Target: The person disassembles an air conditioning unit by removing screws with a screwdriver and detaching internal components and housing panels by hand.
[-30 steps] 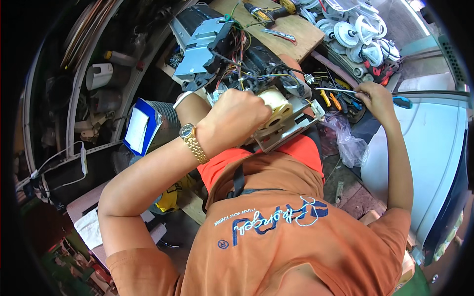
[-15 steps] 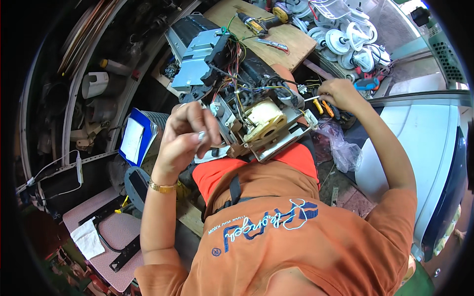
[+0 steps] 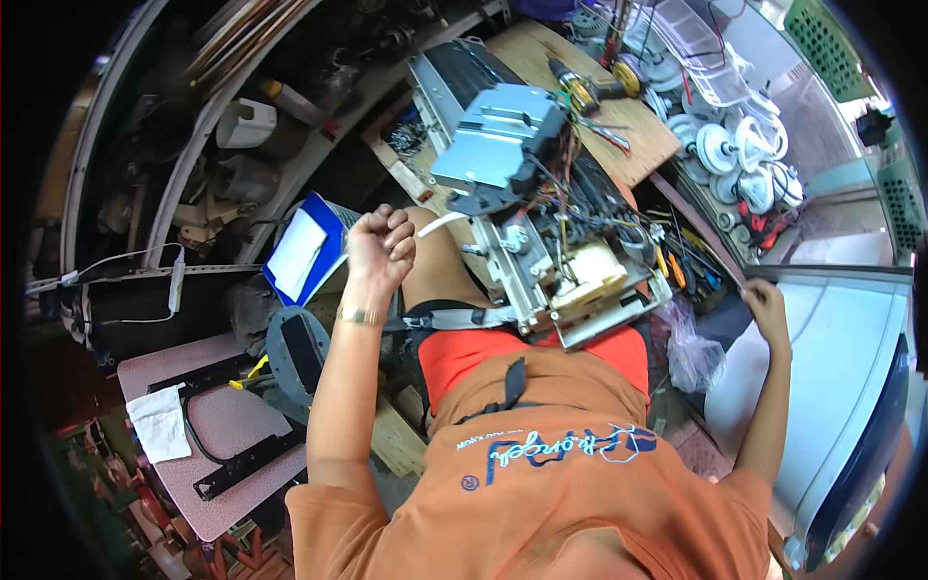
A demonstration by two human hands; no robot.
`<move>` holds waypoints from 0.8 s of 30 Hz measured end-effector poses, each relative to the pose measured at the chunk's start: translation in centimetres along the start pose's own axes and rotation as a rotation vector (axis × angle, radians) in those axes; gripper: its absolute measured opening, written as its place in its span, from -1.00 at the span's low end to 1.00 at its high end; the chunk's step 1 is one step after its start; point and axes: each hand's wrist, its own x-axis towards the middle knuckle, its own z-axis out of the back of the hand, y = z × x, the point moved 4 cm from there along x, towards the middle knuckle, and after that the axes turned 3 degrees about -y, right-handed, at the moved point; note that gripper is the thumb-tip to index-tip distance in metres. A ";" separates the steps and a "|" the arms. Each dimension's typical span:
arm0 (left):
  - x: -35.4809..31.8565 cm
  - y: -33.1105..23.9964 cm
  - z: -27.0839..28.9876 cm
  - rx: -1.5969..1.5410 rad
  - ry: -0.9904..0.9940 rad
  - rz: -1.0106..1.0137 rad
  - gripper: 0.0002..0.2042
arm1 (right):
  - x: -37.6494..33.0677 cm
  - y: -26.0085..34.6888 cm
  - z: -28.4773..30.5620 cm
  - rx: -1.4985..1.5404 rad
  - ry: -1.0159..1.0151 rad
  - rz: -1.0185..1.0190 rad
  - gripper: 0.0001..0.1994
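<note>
Plainly, an onlooker's notes from beside the bench:

Work in hand: a stripped machine chassis (image 3: pixel 570 280) rested on the person's lap at the frame's centre, its grey metal cover section (image 3: pixel 498 140) tilted up toward the top, and coloured wiring (image 3: pixel 570 208) lay bare.
Left hand: the left hand (image 3: pixel 380 246) was curled into a fist at centre left, just beside the chassis; whether it gripped the white strip (image 3: pixel 440 224) at its knuckles I could not tell.
Right hand: the right hand (image 3: pixel 764 307) was at the right of the frame, well apart from the chassis, its fingers closed on the end of a thin dark rod (image 3: pixel 698 230).
Progress: judging by the open frame and loose wires, disassembly looked well along; the cream-coloured inner block (image 3: pixel 592 278) remained seated.
Count: one chassis, one yellow cordless drill (image 3: pixel 585 89) on the wooden board (image 3: pixel 619 126) near the top, several white round fan motors (image 3: pixel 735 155) at upper right, too crowded to count exactly, and one blue tablet case (image 3: pixel 304 251) at left.
Also: a wristwatch (image 3: pixel 356 315) sat on the left wrist.
</note>
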 end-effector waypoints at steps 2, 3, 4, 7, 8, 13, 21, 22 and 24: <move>4.8 -1.7 3.3 -0.038 -0.190 0.014 -0.92 | -2.4 -0.3 -0.6 0.104 -0.055 -0.096 -0.89; 7.2 -2.6 4.4 -0.015 -0.288 -0.030 -0.91 | -3.5 -0.4 -1.0 0.148 -0.075 -0.152 -0.89; 9.6 -4.0 5.1 0.015 -0.306 -0.045 -0.88 | -4.4 -0.4 -1.5 0.153 -0.086 -0.174 -0.89; 15.5 -9.7 4.3 0.222 -0.313 -0.228 -0.79 | -6.2 -1.0 -3.1 0.207 -0.113 -0.210 -0.90; 15.6 -15.3 4.6 0.254 -0.300 -0.397 -0.64 | -5.0 0.0 -4.9 0.246 -0.090 -0.198 -0.90; 15.6 -17.1 -4.1 0.470 -0.334 -0.908 -0.73 | -8.8 2.3 -3.9 0.189 -0.234 -0.186 -0.86; 1.2 -1.3 4.3 1.190 -0.148 -1.122 -0.92 | -6.5 16.6 -6.8 0.020 -0.220 -0.082 -0.55; -1.2 1.9 4.3 1.171 -0.104 -1.079 -0.94 | -5.7 16.8 -7.5 0.017 -0.220 -0.088 -0.55; -5.1 6.9 3.8 1.275 0.078 -0.946 -0.92 | -3.7 17.1 -9.2 0.043 -0.229 0.152 -0.45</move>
